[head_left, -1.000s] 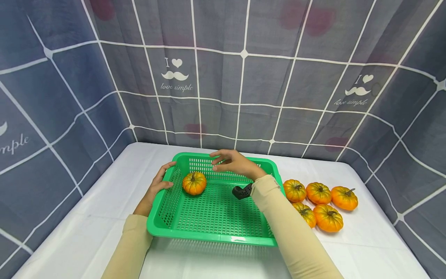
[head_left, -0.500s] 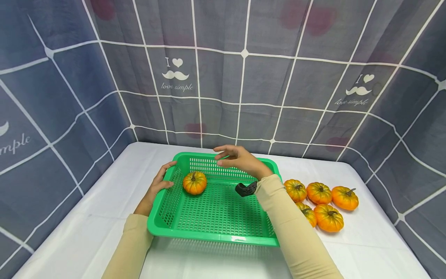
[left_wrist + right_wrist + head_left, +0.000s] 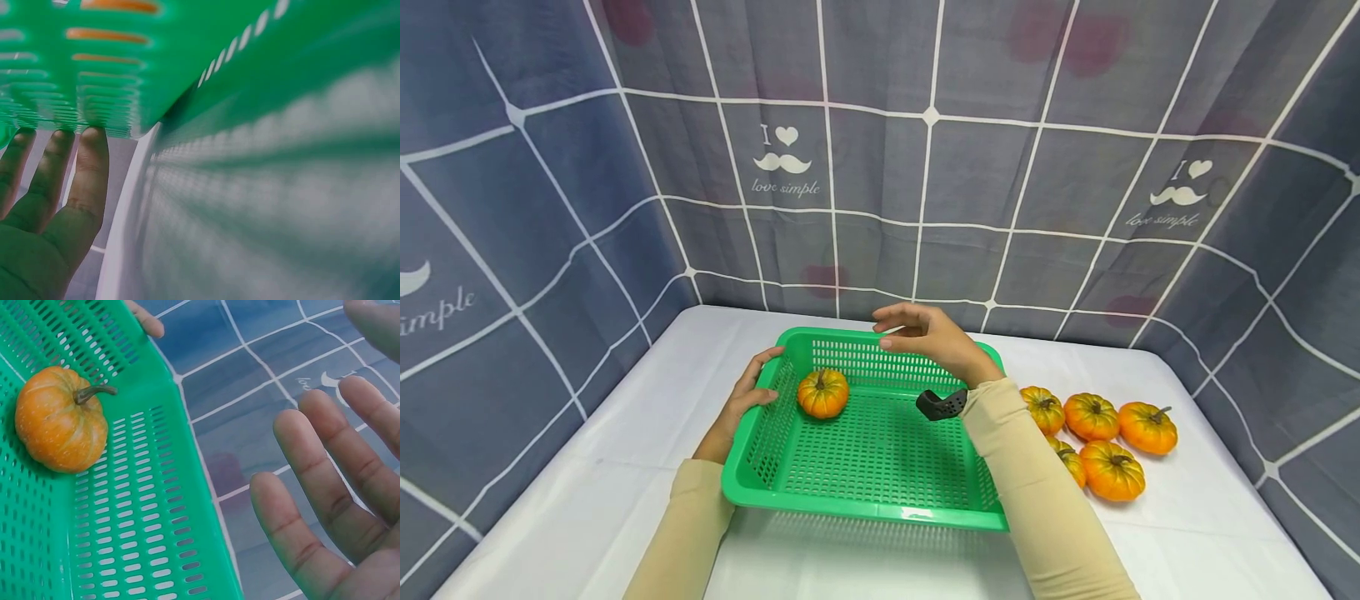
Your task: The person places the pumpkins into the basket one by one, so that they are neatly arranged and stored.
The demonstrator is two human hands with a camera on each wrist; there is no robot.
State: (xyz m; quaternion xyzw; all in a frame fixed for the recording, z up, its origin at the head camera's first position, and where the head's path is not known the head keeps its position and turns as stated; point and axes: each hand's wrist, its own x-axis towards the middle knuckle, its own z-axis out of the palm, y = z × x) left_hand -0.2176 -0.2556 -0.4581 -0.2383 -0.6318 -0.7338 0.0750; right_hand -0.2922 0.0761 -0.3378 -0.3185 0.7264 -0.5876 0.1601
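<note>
Toward the left end of the green basket, one pumpkin, unmoved over the past second. Above the far rim, right hand, drifted slightly right, away from that pumpkin: judged a withdrawal after set-down. Farther right, five pumpkins on the table. Grip: left hand, straight fingers touching the basket, thumb at the rim; right, fingers loosely bent, thumb apart, holding nothing.

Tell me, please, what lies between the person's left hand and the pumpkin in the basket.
The slotted side wall of the green basket stands between the left hand and the pumpkin; the head view shows it.
</note>
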